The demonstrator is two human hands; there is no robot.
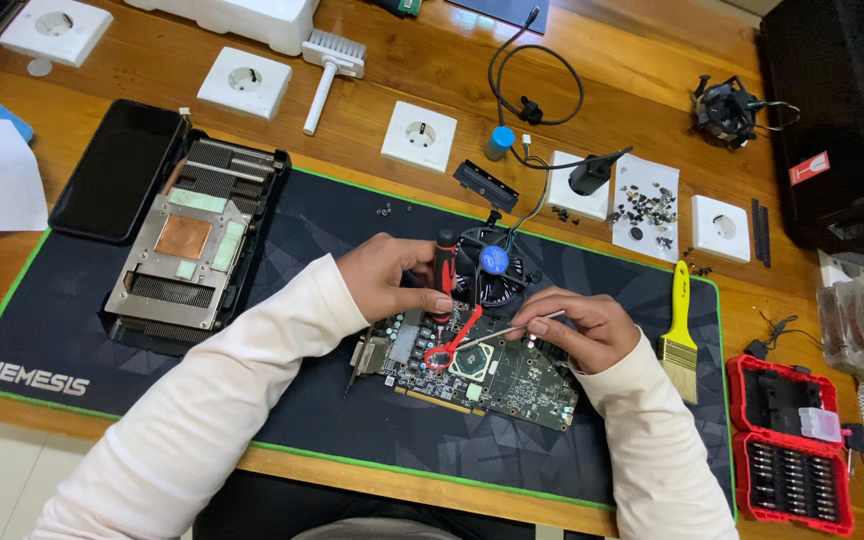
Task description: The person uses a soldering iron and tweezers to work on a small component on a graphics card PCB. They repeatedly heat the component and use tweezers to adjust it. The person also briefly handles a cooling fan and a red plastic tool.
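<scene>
Here the left hand (392, 275) was closed round a red-and-black screwdriver (444, 270), held upright, its fingers (430, 300) wrapped about the handle; the tip met the circuit board (472, 372) just below those fingers. The right hand (577, 325) pinched a thin metal tool (512, 328) between thumb and fingertips; the tool ran leftward from the fingers toward the square chip (472, 360) at the board's middle. A red ring-ended plastic tool (449, 345) lay on the board between the two hands, its loop just left of the chip; whether either hand touched it could not be told. The board lay flat on the dark mat (332, 400) on the wooden counter (432, 60); a small round fan (492, 268) sat just beyond the fingers of both hands. A heatsink (187, 245) lay well left of the left hand; a yellow brush (679, 320) lay just right of the right hand; a red bit case (790, 445) lay farther right.
</scene>
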